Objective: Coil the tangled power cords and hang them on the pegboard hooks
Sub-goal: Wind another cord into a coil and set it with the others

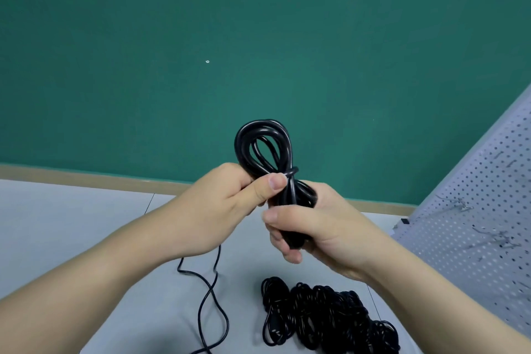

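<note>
A black power cord (263, 141) is bundled into a coil held up in front of the green wall. My left hand (221, 204) pinches the coil's waist, thumb on a turn wrapped around it. My right hand (313, 227) grips the lower half of the coil from the right. The cord's loose tail (211, 293) hangs down from my left hand and snakes over the grey table. A pile of tangled black cords (324, 316) lies on the table below my right wrist. The white pegboard (477, 210) leans at the right, with metal hooks (494, 237) on it.
The grey table (71, 215) stretches left and back to a tan strip along the green wall (201, 37). A small dark object (404, 221) sits by the pegboard's foot.
</note>
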A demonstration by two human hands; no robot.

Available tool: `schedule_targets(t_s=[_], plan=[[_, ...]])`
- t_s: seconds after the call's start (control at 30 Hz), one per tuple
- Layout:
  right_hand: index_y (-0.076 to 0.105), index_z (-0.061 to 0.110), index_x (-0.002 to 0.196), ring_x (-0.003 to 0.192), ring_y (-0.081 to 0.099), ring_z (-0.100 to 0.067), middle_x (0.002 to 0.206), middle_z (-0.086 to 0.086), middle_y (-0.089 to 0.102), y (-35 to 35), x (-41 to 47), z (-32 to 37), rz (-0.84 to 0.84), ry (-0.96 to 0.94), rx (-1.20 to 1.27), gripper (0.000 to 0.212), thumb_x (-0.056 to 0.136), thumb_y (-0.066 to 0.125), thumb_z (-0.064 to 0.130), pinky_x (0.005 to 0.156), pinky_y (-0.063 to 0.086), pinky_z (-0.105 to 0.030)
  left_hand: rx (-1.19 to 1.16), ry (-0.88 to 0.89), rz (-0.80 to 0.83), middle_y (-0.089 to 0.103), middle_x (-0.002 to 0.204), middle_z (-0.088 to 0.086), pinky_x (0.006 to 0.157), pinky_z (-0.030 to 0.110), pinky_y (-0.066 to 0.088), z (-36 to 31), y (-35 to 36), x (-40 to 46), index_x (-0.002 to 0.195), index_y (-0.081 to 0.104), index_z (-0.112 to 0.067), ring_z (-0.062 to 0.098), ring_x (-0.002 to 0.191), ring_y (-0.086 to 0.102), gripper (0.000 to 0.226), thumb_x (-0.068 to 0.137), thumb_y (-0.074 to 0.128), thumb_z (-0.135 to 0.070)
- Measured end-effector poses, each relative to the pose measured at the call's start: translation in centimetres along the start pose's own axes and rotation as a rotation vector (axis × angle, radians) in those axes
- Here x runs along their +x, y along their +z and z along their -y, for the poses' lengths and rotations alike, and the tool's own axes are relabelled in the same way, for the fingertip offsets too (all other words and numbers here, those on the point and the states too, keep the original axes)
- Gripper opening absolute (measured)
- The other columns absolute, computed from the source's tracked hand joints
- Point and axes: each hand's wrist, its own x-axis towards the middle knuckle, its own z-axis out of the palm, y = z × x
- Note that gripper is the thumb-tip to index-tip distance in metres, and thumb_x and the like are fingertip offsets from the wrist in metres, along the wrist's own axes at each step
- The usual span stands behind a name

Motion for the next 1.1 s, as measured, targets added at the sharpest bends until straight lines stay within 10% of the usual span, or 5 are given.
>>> schedule_targets(t_s=[0.3,0.53,0.73,0.9,1.1], plan=[[0.053,0.007,0.072,0.054,0.044,-0.023,0.063,-0.014,0.05,0.5,0.1,-0.5,-0.421,-0.171,-0.579,0.023,0.087,0.069,0.014,0.047,0.045,-0.039,-0.165,-0.131,-0.016,0.023,0.053,-0.011,0.043,0.02,0.02,-0.7,1.0,0.2,0.048,0.04,-0.026,0.011,0.047,0.019,0.056,0.088,0.044,-0.065],[0.039,0.028,0.063,0.049,0.032,-0.011,0.051,0.012,0.039,1.1,0.4,-1.7,-0.588,-0.256,-0.68,0.043,0.09,0.071,0.017,0.048,0.029,-0.019,-0.226,-0.221,-0.094,0.021,0.058,-0.005,0.046,0.027,0.018,-0.6,1.8,0.2,0.056,0.037,-0.023,0.016,0.05,0.017,0.055,0.083,0.047,-0.071],[0.052,0.026,0.114,0.056,0.055,-0.015,0.067,0.005,0.063,1.5,-1.0,-1.0,-0.497,-0.296,-0.726,0.044,0.081,0.081,0.034,0.053,0.04,-0.018,-0.33,-0.27,0.001,0.021,0.056,-0.005,0.046,0.023,0.018,-1.1,0.2,-0.3,0.056,0.038,-0.025,0.018,0.051,0.014,0.053,0.081,0.056,-0.068],[0.062,0.021,0.089,0.061,0.059,-0.016,0.068,0.001,0.063,1.2,-1.7,0.3,-0.26,-0.152,-0.55,0.014,0.088,0.076,0.023,0.058,0.047,-0.029,-0.173,-0.118,0.163,0.035,0.047,-0.016,0.045,0.016,0.03,-1.6,-0.5,-0.8,0.062,0.058,-0.034,0.006,0.042,0.032,0.04,0.101,0.055,-0.045],[0.059,0.014,0.106,0.074,0.078,-0.025,0.083,0.001,0.07,0.8,-1.4,0.6,-0.184,-0.094,-0.351,0.014,0.097,0.064,0.005,0.062,0.055,-0.029,-0.053,-0.087,0.26,0.048,0.053,-0.019,0.05,0.012,0.033,-1.9,-0.7,-1.0,0.081,0.055,-0.018,0.003,0.049,0.035,0.033,0.108,0.045,-0.034]])
